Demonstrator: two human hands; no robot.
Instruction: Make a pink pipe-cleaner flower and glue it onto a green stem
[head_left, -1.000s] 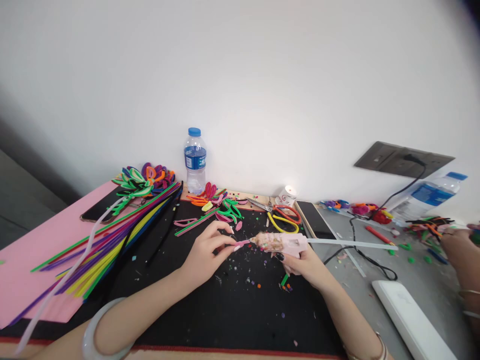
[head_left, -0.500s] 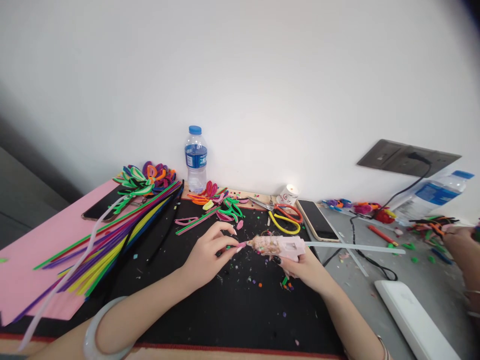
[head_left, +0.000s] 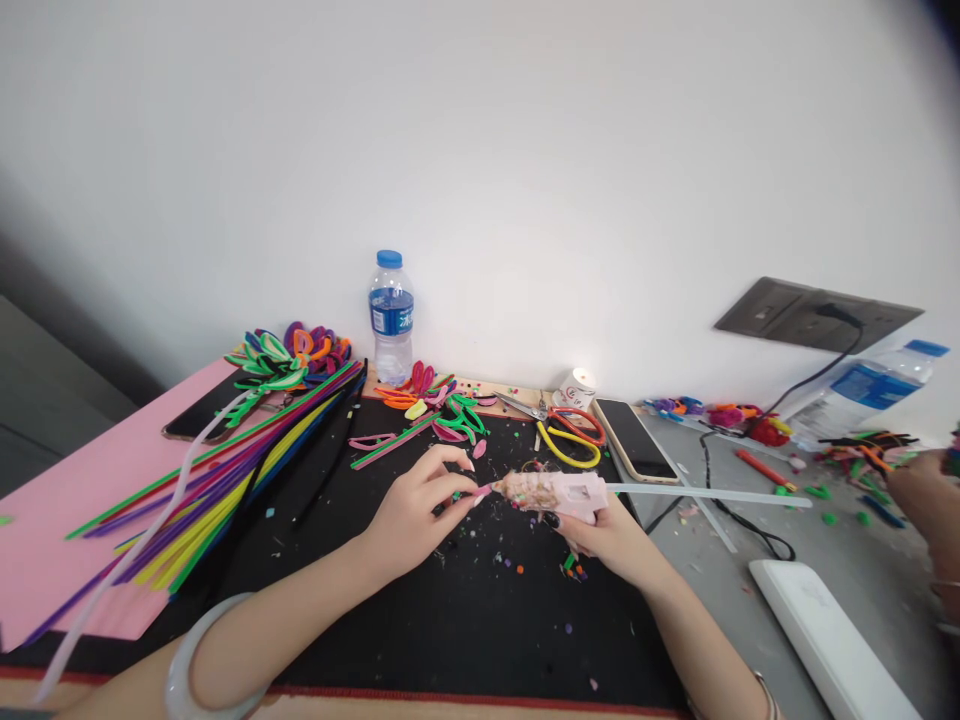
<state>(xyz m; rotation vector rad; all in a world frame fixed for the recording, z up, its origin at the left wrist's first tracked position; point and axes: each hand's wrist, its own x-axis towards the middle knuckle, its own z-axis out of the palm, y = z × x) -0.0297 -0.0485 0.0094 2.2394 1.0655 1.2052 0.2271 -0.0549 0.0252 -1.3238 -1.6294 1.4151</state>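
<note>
My right hand (head_left: 592, 530) is closed round the grip of a pale pink hot glue gun (head_left: 559, 491), its front crusted with brownish residue. A long translucent glue stick (head_left: 705, 492) juts out of the gun's back end. The nozzle points left, at the fingertips of my left hand (head_left: 424, 505). Between thumb and finger, that hand pinches a small pink piece of pipe cleaner (head_left: 482, 493), which meets or nearly meets the nozzle. Just beyond, bent green, pink and orange pipe cleaner shapes (head_left: 461, 420) lie on the black mat (head_left: 420, 640).
Scissors (head_left: 570, 440) and a phone (head_left: 637, 440) lie behind the gun. A water bottle (head_left: 391, 320) stands by the wall. Straight pipe cleaners (head_left: 225, 480) spread over pink sheet at left. At right are a white power strip (head_left: 832, 640) and another person's hand (head_left: 922, 490).
Almost nothing differs. The glue gun has shifted very slightly to the left, its nozzle staying by the pink piece in my left fingertips.
</note>
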